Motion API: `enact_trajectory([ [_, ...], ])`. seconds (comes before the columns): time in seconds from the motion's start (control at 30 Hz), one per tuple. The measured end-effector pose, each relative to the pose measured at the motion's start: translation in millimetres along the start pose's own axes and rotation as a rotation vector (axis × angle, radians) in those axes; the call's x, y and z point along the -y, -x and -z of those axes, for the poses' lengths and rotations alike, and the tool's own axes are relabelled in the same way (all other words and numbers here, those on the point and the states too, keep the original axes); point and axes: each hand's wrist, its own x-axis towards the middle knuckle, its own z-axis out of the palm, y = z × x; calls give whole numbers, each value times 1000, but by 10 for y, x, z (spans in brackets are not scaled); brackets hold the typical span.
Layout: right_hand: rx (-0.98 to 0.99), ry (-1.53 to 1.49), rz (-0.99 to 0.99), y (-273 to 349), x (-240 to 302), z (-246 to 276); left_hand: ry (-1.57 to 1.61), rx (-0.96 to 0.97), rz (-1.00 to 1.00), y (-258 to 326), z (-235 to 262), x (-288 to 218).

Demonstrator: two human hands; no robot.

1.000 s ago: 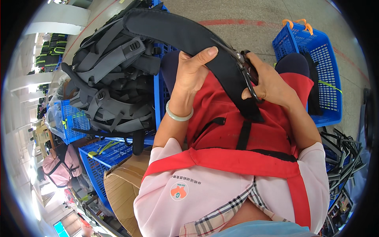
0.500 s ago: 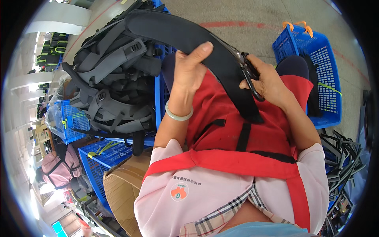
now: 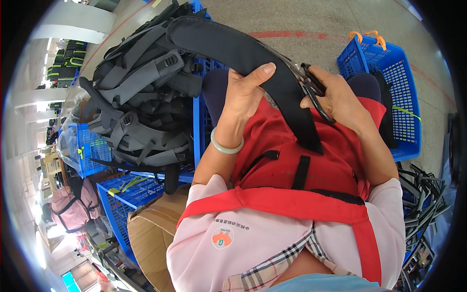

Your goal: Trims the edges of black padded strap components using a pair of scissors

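Observation:
A long, curved black padded strap [image 3: 287,90] stretches over my lap, its rounded end up and to the left. My left hand [image 3: 248,90] grips its middle, thumb lying on top and the fingers hidden beneath. In my right hand [image 3: 338,97] is a pair of scissors [image 3: 311,92] with black handles. Their metal blades lie along the strap's right edge, partly hidden by it. The strap's lower end hangs over my red apron [image 3: 272,175].
A heap of grey and black straps with buckles [image 3: 141,92] fills a blue crate [image 3: 198,131] at my left. Another blue basket [image 3: 413,121] stands to the right, above a bundle of dark strips [image 3: 423,194]. A cardboard box [image 3: 153,228] sits at lower left.
Both hands, the strap and the scissors have shifted a little to the right and slightly nearer. My grip on the strap and on the scissors stays the same.

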Motion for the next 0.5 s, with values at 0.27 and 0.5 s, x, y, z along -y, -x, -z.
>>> enact_trajectory([
  [0.27,-15,49,43,12,21,14,4,14,2,-11,-18,22],
  [0.5,15,120,34,50,94,82,10,-8,1,7,-34,22],
])
